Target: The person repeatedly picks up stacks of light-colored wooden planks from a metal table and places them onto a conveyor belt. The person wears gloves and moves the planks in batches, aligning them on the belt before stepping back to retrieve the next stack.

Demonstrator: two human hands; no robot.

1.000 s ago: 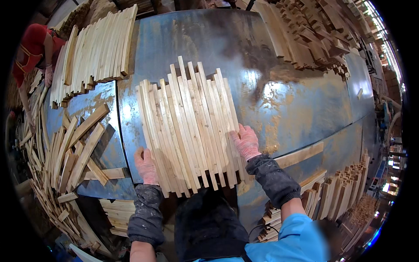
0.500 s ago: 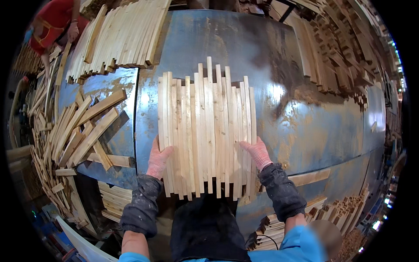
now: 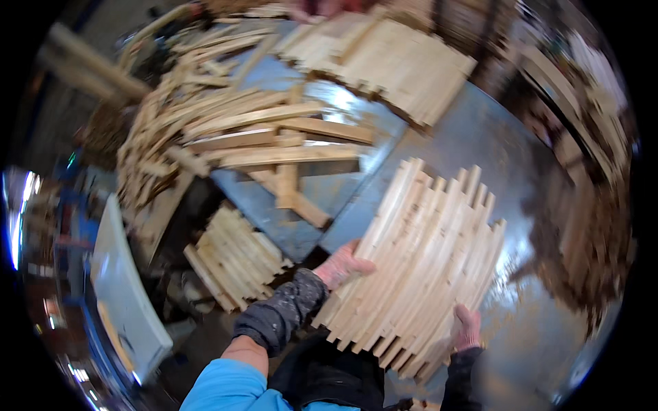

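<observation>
A wide row of light wooden strips, side by side with uneven ends, is held between my two hands in front of my body. My left hand, in a pink work glove, presses on the row's left edge with the thumb over the top. On the right edge my right hand, gloved the same way, grips with its thumb on top; its other fingers are hidden beneath or behind the strips. The near ends of the strips reach over the table's edge toward my dark apron.
Loose boards lie crossed on the blue-grey metal table, beside a heap of thin offcuts. Another row of strips lies at the far side. A lower stack and a pale panel stand at my left.
My view has swung to the left, so table and heaps appear shifted right and rotated. Both hands still hold the row of strips, which now appears slanted.
</observation>
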